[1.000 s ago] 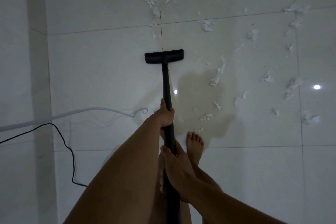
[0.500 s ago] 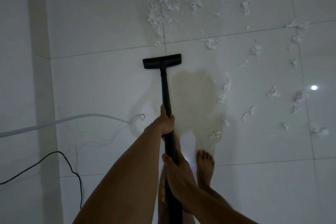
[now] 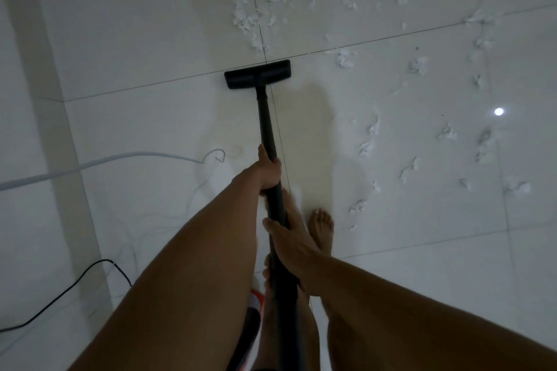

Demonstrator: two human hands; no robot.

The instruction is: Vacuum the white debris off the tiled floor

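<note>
A black vacuum wand [image 3: 266,123] runs up the middle of the view to a flat black floor head [image 3: 257,74] lying on a tile joint. My left hand [image 3: 266,170] grips the wand about halfway along. Lower down, my right hand [image 3: 291,247] holds the same wand. White debris [image 3: 250,12] lies thick just beyond the head, with several more scraps [image 3: 369,141] scattered over the tiles to the right.
A white hose or cable [image 3: 99,163] curves in from the left, and a black cord [image 3: 75,286] loops at lower left. My bare feet [image 3: 322,227] stand beside the wand. A red and white vacuum part [image 3: 256,301] shows below my left arm. A light reflection [image 3: 498,111] glints on the right.
The floor head has been pushed forward to the tile joint, closer to the thick debris patch. I have stepped forward, and both hands keep their hold on the wand.
</note>
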